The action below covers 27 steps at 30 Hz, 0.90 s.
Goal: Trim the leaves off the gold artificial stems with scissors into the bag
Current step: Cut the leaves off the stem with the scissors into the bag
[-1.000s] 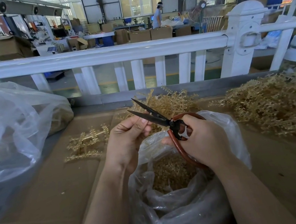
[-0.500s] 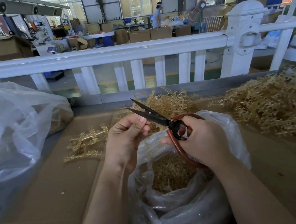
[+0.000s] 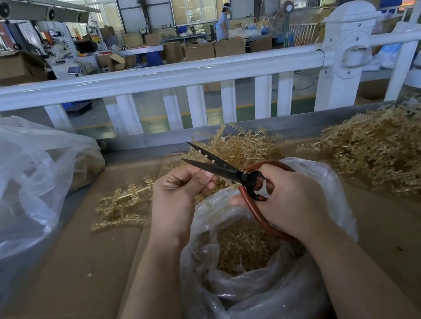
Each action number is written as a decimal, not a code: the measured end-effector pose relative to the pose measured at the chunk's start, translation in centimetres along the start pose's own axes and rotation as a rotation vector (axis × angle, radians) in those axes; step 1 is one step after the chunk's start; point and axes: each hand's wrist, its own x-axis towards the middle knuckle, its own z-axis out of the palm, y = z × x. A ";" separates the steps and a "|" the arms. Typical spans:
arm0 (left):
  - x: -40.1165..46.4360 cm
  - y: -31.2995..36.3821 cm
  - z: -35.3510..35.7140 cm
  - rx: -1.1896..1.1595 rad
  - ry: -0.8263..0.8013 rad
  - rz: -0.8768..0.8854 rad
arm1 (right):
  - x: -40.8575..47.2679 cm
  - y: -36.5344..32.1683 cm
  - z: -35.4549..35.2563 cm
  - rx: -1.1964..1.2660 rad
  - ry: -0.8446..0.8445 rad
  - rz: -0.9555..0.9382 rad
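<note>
The gold stem (image 3: 209, 184) being trimmed sits pinched in the left hand (image 3: 178, 192), mostly hidden by the curled fingers (image 3: 179, 176), right above the open clear plastic bag (image 3: 254, 304) so the cut bits should drop straight in (there's already a heap of them down there). The right hand (image 3: 290, 199) grips the red-handled scissors (image 3: 229, 173), blades parted a bit and angled up and away, looks ready for another snip. A big pile of untrimmed gold stems (image 3: 395, 152) waits on the bench (image 3: 71, 278) to the right, within easy reach. A few stems (image 3: 123, 206) lie flat on the left.
</note>
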 end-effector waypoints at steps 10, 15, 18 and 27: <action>-0.2 0.0 0.1 -0.090 -0.038 -0.034 | -0.2 -0.1 0.0 0.045 0.025 -0.008; -0.1 -0.1 0.2 -0.118 -0.042 -0.044 | -0.2 0.1 0.0 0.023 0.036 -0.013; 0.0 -0.3 0.0 -0.142 -0.066 -0.053 | -0.2 0.1 0.1 0.007 0.029 -0.003; 0.3 -0.4 -0.2 -0.266 -0.025 -0.088 | 0.0 0.4 0.2 0.036 0.019 0.017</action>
